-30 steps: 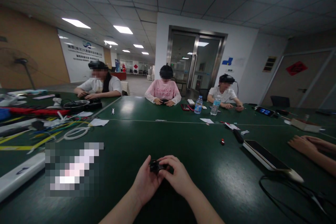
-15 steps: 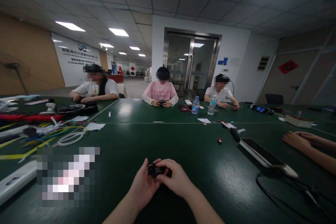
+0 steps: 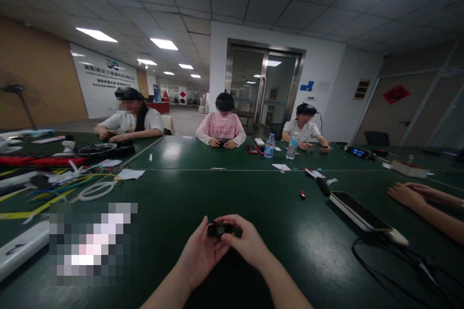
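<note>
A small black object (image 3: 216,230) with a rounded left end and glossy parts is held between my two hands, above the green table. Its exact kind is too dark to make out. My left hand (image 3: 198,257) cups it from the left and below, thumb raised along its near end. From the right, my right hand (image 3: 247,241) pinches it between the thumb underneath and the fingers on top. Fingers cover part of the object's right end.
A white power strip (image 3: 25,248) and coiled cable (image 3: 97,191) lie left. To the right are a phone on a white stand (image 3: 362,212), black cables (image 3: 384,260) and another person's hands (image 3: 409,195). Water bottles (image 3: 269,146) stand farther back. Several people sit around the table (image 3: 174,188).
The black object has turned and shifted slightly right and up in my hands. My right fingers now lie more over its top. The view has moved very little.
</note>
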`<state>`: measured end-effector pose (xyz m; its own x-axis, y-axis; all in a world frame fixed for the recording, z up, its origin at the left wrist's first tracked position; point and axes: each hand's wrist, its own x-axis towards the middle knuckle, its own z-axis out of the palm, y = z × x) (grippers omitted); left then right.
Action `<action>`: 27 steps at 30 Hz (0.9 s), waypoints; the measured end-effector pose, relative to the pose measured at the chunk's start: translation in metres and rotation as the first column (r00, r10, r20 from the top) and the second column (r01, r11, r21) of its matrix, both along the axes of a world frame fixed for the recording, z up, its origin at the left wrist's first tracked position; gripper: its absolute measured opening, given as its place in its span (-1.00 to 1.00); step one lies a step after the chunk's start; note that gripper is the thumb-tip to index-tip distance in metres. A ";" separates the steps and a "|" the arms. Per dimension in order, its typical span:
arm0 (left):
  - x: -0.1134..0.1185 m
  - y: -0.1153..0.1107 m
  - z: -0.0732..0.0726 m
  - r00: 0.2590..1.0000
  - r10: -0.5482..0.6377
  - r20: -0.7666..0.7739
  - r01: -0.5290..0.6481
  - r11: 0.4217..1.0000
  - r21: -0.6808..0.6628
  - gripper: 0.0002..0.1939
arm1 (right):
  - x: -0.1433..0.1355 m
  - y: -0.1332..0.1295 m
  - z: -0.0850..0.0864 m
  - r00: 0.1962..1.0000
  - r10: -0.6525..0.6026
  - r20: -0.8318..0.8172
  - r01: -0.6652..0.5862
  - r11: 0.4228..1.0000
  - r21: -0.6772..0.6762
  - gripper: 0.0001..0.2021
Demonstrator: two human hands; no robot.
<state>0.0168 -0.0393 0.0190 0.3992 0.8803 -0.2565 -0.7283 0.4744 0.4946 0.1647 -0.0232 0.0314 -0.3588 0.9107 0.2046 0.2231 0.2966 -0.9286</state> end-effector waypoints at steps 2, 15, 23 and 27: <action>0.000 0.000 -0.001 1.000 -0.002 -0.016 0.002 1.000 0.024 -0.75 | 0.002 0.004 -0.003 0.998 -0.055 0.002 0.055 0.998 0.004 -0.65; -0.005 0.001 0.003 0.969 0.078 -0.233 -0.048 0.990 0.132 -0.63 | 0.005 0.007 -0.006 0.997 -0.081 -0.009 0.081 0.997 -0.002 -0.73; -0.020 0.007 0.000 0.939 0.023 -0.343 0.073 0.962 0.265 -0.60 | 0.005 0.004 -0.004 0.997 -0.052 0.065 0.053 0.999 -0.010 -0.73; -0.025 0.010 -0.003 0.929 -0.003 -0.369 0.115 0.953 0.282 -0.62 | 0.003 0.005 -0.008 0.995 -0.050 0.086 0.050 0.999 -0.003 -0.76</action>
